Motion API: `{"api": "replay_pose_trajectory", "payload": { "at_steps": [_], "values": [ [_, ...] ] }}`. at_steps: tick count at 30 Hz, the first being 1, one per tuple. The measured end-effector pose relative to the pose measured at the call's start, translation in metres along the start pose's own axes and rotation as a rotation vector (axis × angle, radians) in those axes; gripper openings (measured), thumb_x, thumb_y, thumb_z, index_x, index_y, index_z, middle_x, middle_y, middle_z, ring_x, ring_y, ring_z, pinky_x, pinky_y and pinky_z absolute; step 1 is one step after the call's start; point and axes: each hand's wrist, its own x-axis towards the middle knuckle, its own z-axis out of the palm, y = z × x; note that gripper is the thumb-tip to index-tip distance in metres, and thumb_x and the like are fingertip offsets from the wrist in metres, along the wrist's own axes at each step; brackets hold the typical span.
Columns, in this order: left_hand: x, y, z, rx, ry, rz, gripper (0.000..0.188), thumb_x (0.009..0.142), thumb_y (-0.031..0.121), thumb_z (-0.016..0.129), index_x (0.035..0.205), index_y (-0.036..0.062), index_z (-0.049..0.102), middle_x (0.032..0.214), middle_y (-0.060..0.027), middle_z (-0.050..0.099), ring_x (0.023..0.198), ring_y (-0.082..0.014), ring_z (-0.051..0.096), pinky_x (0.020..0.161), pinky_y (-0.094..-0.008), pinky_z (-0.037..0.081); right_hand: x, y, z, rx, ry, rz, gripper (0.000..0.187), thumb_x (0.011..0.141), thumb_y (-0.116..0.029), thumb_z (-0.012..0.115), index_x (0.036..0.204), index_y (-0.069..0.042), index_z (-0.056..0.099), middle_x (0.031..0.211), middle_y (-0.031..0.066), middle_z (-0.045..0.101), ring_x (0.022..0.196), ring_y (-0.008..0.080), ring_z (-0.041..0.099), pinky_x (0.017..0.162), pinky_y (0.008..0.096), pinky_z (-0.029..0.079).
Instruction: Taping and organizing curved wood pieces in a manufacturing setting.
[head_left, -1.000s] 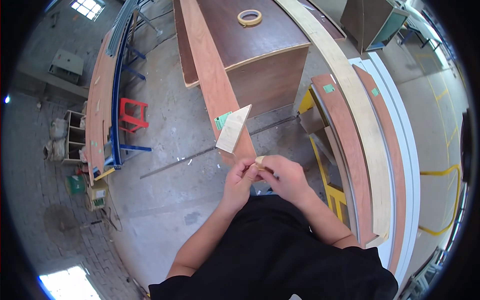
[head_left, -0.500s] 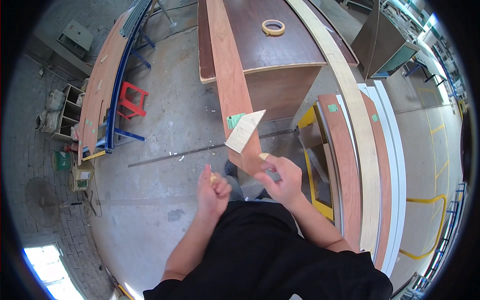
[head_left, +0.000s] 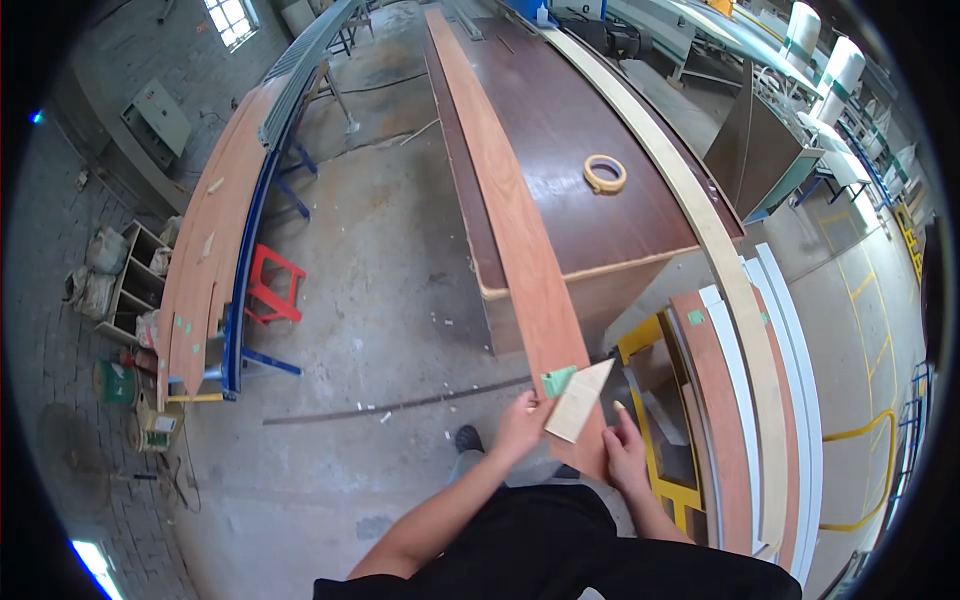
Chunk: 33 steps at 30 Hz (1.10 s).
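A long reddish wooden plank (head_left: 525,240) runs from the far end of the dark table toward me, its near end jutting past the table edge. My left hand (head_left: 519,428) is closed on the plank's left edge, near that end. On the right edge my right hand (head_left: 627,455) grips the same plank, thumb pointing up and a pale yellow covering on one fingertip. Between the hands a pale slanted wooden offcut (head_left: 581,402) lies askew on top. It partly covers a green sticker (head_left: 558,380). The fingers beneath the plank are hidden.
The dark brown table (head_left: 545,130) carries a tape roll (head_left: 605,174) and a long pale plank (head_left: 690,185). Stacked boards (head_left: 715,400) and a yellow-framed cart (head_left: 655,420) stand to my right. At left are a red stool (head_left: 272,285) and a board-laden blue rack (head_left: 235,260).
Both hands have come down onto the plank's edges from the air in front of me. My view has tilted up and shifted, showing more of the table's far end.
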Motion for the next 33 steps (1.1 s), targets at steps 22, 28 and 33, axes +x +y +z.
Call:
{"api": "replay_pose_trajectory", "payload": {
  "at_steps": [22,28,33],
  "values": [
    [0.281,0.208,-0.138,1.065,-0.068,0.688,0.046,0.097,0.032,0.052,0.142,0.0232,0.047,0.149,-0.011,0.042,0.094,-0.0414,0.067,0.079,-0.0499,0.056,0.283,-0.17,0.088,-0.616,0.481,-0.265,0.04,0.084,-0.018,0.068,0.122,-0.005,0.064,0.09,0.021,0.069,0.083,0.0338,0.068,0.075,0.0404,0.053],
    [0.343,0.214,-0.141,1.174,-0.093,0.765,0.038,0.096,0.029,0.053,0.135,0.0267,0.054,0.146,-0.0124,0.045,0.09,-0.0384,0.068,0.075,-0.049,0.057,0.334,-0.199,0.109,-0.651,0.5,-0.257,0.055,0.084,-0.031,0.071,0.128,-0.001,0.057,0.109,0.0215,0.065,0.102,0.0353,0.063,0.089,0.0418,0.05],
    [0.376,0.22,-0.13,1.131,-0.063,0.89,0.04,0.092,0.026,0.061,0.132,0.0282,0.055,0.146,-0.0157,0.045,0.073,-0.0341,0.069,0.06,-0.043,0.058,0.367,-0.203,0.151,-0.919,0.496,-0.172,0.075,0.079,-0.034,0.076,0.138,0.0,0.045,0.122,0.0218,0.059,0.112,0.0386,0.057,0.096,0.0453,0.046]
  ]
}}
